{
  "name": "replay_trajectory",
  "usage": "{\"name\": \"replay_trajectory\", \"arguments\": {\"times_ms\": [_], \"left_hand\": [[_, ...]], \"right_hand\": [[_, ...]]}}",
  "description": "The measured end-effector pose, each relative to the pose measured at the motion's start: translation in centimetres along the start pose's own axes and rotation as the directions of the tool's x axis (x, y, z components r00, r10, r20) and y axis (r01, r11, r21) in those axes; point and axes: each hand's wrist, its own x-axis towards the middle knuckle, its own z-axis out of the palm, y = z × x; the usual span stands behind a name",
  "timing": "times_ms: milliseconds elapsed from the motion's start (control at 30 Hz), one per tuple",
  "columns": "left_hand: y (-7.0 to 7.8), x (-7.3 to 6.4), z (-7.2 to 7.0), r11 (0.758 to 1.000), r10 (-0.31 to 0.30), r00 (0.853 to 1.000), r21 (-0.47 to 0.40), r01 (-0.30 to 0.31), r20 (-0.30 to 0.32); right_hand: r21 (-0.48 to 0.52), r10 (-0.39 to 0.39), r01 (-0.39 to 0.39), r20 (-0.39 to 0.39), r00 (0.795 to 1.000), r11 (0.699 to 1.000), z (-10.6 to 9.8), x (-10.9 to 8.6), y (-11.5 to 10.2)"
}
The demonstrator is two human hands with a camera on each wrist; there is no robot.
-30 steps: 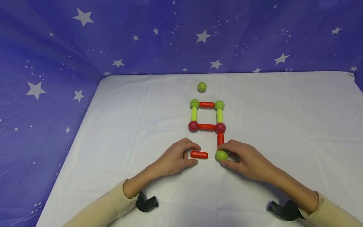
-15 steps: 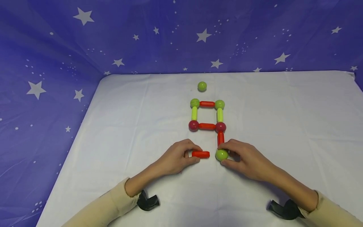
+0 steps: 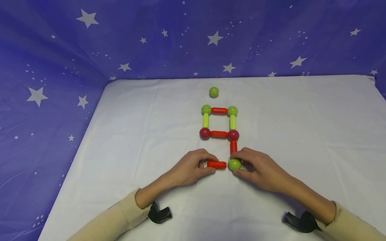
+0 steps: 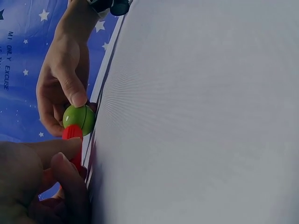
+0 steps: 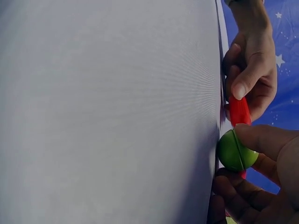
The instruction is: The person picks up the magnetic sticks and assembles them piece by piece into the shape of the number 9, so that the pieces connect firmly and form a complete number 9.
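Observation:
My left hand [image 3: 193, 167] pinches a loose red rod [image 3: 217, 165] between thumb and fingers, low over the white cloth. A small gap parts its right end from a green ball [image 3: 234, 164] in the head view. My right hand [image 3: 263, 169] grips that ball with thumb and fingertips. From the ball, an upright red rod [image 3: 233, 147] runs up to a dark red ball [image 3: 233, 135], the lower right corner of a square of rods and balls. In the right wrist view the ball [image 5: 236, 151] shows a seam, with the red rod [image 5: 239, 111] close beside it.
The square has green balls [image 3: 206, 109] at its far corners and a second dark red ball [image 3: 205, 133] at lower left. A single green ball [image 3: 213, 92] lies behind it. A starry blue cloth [image 3: 169, 40] hangs beyond the white table [image 3: 301, 134].
My left hand has closed its thumb and fingers on the loose red rod and moved it right, nearer the green ball. My right hand keeps its hold on the ball, almost still.

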Motion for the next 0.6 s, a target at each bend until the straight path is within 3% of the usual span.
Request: {"name": "replay_trajectory", "arguments": {"times_ms": [233, 600], "left_hand": [[-0.08, 0.54, 0.1, 1.0, 0.01, 1.0, 0.009, -0.011, 0.029], [-0.45, 0.75, 0.04, 0.998, -0.024, 0.999, -0.063, 0.026, 0.029]], "right_hand": [[0.0, 0.007, -0.007, -0.002, 1.0, 1.0, 0.05, 0.08, 0.07], [0.009, 0.0, 0.0, 0.015, 1.0, 1.0, -0.04, 0.07, 0.16]]}}
